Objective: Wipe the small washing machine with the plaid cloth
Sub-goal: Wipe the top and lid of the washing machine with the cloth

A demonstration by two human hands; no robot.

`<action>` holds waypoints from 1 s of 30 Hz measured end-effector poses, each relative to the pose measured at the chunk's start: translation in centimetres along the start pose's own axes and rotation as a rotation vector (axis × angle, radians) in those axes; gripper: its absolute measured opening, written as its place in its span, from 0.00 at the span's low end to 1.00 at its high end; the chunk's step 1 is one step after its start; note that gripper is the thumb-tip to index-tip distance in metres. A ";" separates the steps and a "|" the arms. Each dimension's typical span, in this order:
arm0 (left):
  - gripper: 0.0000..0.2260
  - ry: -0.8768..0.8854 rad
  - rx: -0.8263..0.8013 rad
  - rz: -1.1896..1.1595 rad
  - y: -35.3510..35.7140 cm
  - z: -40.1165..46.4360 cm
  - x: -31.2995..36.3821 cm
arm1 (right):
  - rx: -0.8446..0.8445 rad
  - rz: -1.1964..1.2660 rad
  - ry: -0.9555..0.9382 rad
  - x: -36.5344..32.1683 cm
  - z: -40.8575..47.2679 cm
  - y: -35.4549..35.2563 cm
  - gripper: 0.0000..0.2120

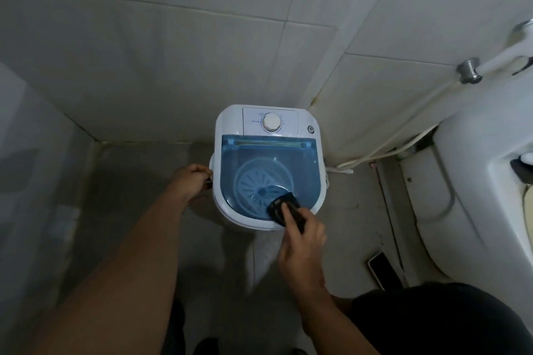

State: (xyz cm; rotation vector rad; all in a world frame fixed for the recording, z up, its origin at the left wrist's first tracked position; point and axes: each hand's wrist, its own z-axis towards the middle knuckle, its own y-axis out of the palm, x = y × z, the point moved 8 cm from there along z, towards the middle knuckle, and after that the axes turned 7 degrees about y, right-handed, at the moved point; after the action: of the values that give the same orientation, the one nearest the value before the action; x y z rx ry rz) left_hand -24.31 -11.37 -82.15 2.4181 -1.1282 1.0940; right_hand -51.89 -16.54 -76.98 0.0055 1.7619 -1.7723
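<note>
Two hands: both at small washing machine (pixel 266 167), one on each side
Landmark: small washing machine, white body, standing on tiled floor (pixel 138 187) in corner of tiled wall (pixel 173 52)
Lid (pixel 269 170): translucent blue, closed, covering most of machine top; pale ribbed disc visible through it
Dial (pixel 271 122): round, white, on panel at far edge of machine top, behind lid
Small round button (pixel 311 129): far right corner of machine top, right of dial
Plaid cloth (pixel 284 208): dark, bunched, pattern hard to make out; pressed on near right part of lid, overlapping machine's near rim
Right hand (pixel 302 242): fingers closed over plaid cloth, holding it down on lid; forearm running back toward camera
Left hand (pixel 191 177): at machine's left side, fingers curled against side handle area; actual grip cannot be told, partly hidden
Hands relative to each other: well apart, machine's width between them
Cord or hose (pixel 383 150): pale, running along floor from right of machine toward white fixture
White fixture (pixel 476 181): large, right of machine, against wall
Phone (pixel 382 268): flat, dark screen, on floor near right of machine, beside fixture base
Metal fitting (pixel 469 70): on wall, above and right of machine
Dark clothing (pixel 438 323): near edge, right of machine, below right forearm
</note>
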 end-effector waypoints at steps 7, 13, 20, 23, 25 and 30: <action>0.04 -0.011 -0.044 -0.005 -0.4 -0.8 0.0 | -0.275 -0.153 -0.328 -10.4 -0.3 4.4 0.33; 0.20 -0.104 -0.072 -0.117 -0.6 -0.9 -0.4 | -0.332 -0.232 -0.570 -10.6 -0.4 4.5 0.32; 0.41 -0.119 -0.114 -0.242 -1.2 -1.2 -0.7 | -0.264 -0.346 -0.695 -7.2 -0.7 3.2 0.28; 0.49 -0.178 -0.138 -0.301 -1.5 -1.1 -1.2 | -0.310 -0.363 -0.761 -10.4 1.9 4.0 0.28; 0.50 -0.201 -0.176 -0.339 -1.3 -1.7 -1.1 | -0.329 -0.370 -0.849 -13.1 5.1 4.8 0.27; 0.57 -0.197 -0.122 -0.337 -1.5 -1.6 -1.2 | -0.234 -0.495 -0.701 -17.5 21.6 6.8 0.28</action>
State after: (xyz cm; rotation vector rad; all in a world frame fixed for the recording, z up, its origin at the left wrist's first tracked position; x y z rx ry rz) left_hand -24.59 -8.91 -81.82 2.5375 -0.7717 0.6761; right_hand -25.87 -27.98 -73.38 -1.0930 1.4848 -1.5741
